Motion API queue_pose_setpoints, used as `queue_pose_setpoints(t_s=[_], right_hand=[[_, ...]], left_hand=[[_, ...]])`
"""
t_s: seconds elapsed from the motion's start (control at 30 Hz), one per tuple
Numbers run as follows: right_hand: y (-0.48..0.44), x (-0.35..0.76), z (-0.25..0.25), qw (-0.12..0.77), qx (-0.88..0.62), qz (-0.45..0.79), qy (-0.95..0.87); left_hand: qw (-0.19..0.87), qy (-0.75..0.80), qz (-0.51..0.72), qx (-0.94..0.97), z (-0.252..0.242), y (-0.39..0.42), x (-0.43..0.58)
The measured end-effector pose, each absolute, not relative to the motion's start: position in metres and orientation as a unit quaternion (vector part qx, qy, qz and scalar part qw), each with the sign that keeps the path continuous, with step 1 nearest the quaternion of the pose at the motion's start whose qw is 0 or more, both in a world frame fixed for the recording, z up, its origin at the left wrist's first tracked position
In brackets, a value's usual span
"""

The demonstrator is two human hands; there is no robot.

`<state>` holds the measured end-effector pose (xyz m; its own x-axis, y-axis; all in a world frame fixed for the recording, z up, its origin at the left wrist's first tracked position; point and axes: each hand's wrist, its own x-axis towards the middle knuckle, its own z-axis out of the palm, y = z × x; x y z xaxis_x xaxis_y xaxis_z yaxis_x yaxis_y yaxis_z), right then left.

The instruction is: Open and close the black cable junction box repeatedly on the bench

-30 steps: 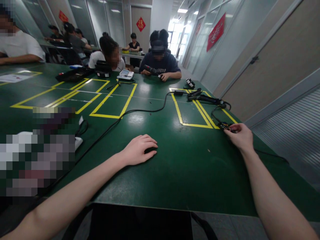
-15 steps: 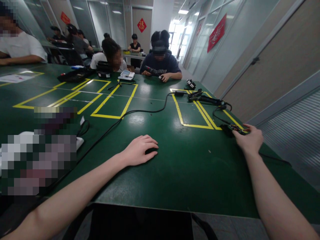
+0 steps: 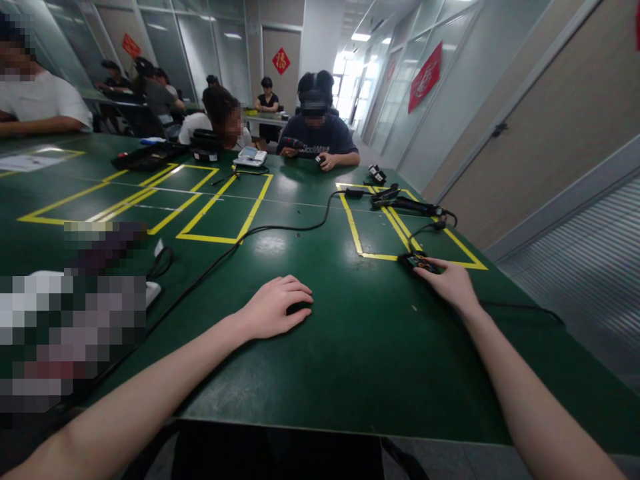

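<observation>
My left hand [image 3: 277, 307] rests on the green table [image 3: 320, 373] near the middle, fingers a little bent and apart, with nothing in it. On the right, my right hand [image 3: 453, 283] has its thumb and fingers closed on a small dark device [image 3: 419, 261] with coloured parts on top. The device is low over or on the table, by the yellow tape; which of the two I cannot tell. A thin black cable runs up from it toward a black tool [image 3: 413, 205] lying beyond.
A long black cable [image 3: 275, 227] crosses the table to an inline box. Yellow tape [image 3: 207, 239] marks rectangles. Blurred-out items lie at the left edge. Across the table, a person in a dark shirt [image 3: 317, 137] holds small objects; near them stand a white device [image 3: 250, 157] and a black tray [image 3: 150, 157].
My right hand has moved left with the dark device, away from the table's right edge. My left hand has stayed in place on the table. The view has shifted slightly.
</observation>
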<state>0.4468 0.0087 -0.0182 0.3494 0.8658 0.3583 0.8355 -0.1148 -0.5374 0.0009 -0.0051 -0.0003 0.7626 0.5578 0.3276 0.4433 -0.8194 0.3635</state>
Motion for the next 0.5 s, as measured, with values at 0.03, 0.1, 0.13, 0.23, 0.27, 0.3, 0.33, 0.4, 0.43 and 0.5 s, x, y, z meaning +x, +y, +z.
queue_pose_setpoints(t_s=[0.03, 0.1, 0.13, 0.23, 0.27, 0.3, 0.33, 0.4, 0.43, 0.5], right_hand=[[0.009, 0.429, -0.016, 0.339, -0.736, 0.049, -0.584], [0.005, 0.391, -0.010, 0.339, -0.676, 0.104, -0.646], [0.002, 0.371, -0.007, 0.336, -0.632, 0.133, -0.686], [-0.015, 0.315, 0.004, 0.302, -0.485, 0.227, -0.789], [-0.022, 0.300, 0.006, 0.287, -0.440, 0.254, -0.812], [-0.028, 0.287, 0.009, 0.276, -0.396, 0.277, -0.831], [-0.034, 0.276, 0.010, 0.269, -0.359, 0.295, -0.844], [-0.042, 0.264, 0.011, 0.264, -0.311, 0.307, -0.860], [-0.044, 0.262, 0.011, 0.267, -0.301, 0.304, -0.864], [-0.046, 0.261, 0.009, 0.277, -0.303, 0.284, -0.866]], left_hand=[[0.135, 0.269, 0.218, 0.928, 0.000, -0.005, 0.001], [0.141, 0.268, 0.228, 0.925, 0.000, -0.005, 0.001], [0.143, 0.267, 0.236, 0.923, 0.000, -0.005, 0.001], [0.144, 0.254, 0.280, 0.915, 0.002, -0.006, 0.002], [0.144, 0.245, 0.297, 0.912, 0.003, -0.007, 0.002], [0.145, 0.235, 0.311, 0.909, 0.004, -0.009, 0.003], [0.149, 0.223, 0.318, 0.909, 0.005, -0.010, 0.003], [0.162, 0.200, 0.309, 0.916, 0.007, -0.012, 0.004], [0.168, 0.194, 0.296, 0.920, 0.007, -0.012, 0.004], [0.176, 0.195, 0.270, 0.926, 0.008, -0.013, 0.005]])
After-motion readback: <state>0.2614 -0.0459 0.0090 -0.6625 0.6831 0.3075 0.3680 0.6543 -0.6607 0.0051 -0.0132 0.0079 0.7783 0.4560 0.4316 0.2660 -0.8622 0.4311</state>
